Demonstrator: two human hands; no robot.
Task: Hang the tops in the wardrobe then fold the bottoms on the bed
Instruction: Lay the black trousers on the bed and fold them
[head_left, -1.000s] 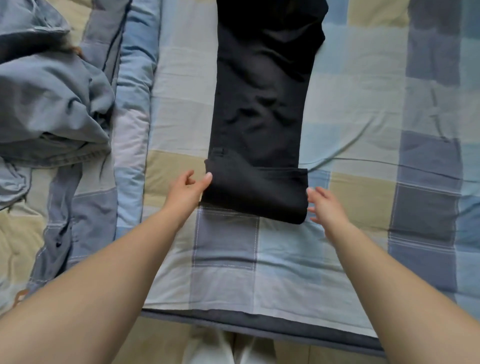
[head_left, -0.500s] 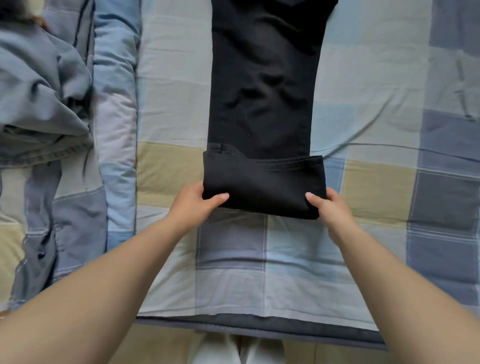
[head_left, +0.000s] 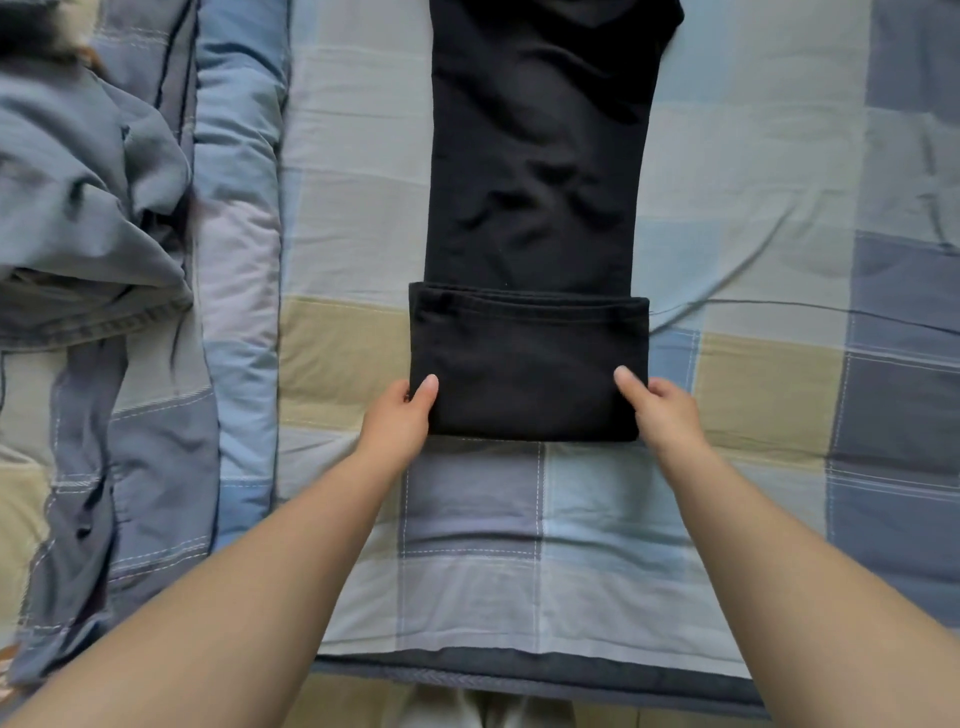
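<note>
Lying lengthwise on the bed (head_left: 753, 218), a pair of black trousers (head_left: 535, 171) runs away from the person, its near end turned back over itself into a thick folded band (head_left: 524, 364). The left hand (head_left: 400, 421) grips the band's near left corner, thumb on top of the cloth and the other fingers tucked under the edge. The right hand (head_left: 662, 410) holds the near right corner the same way, thumb on top, fingers curled round the side. The checked bedcover (head_left: 519, 519) shows blue, grey and tan squares. A heap of grey-blue clothes (head_left: 88, 208) sits at the left, well apart from the trousers.
</note>
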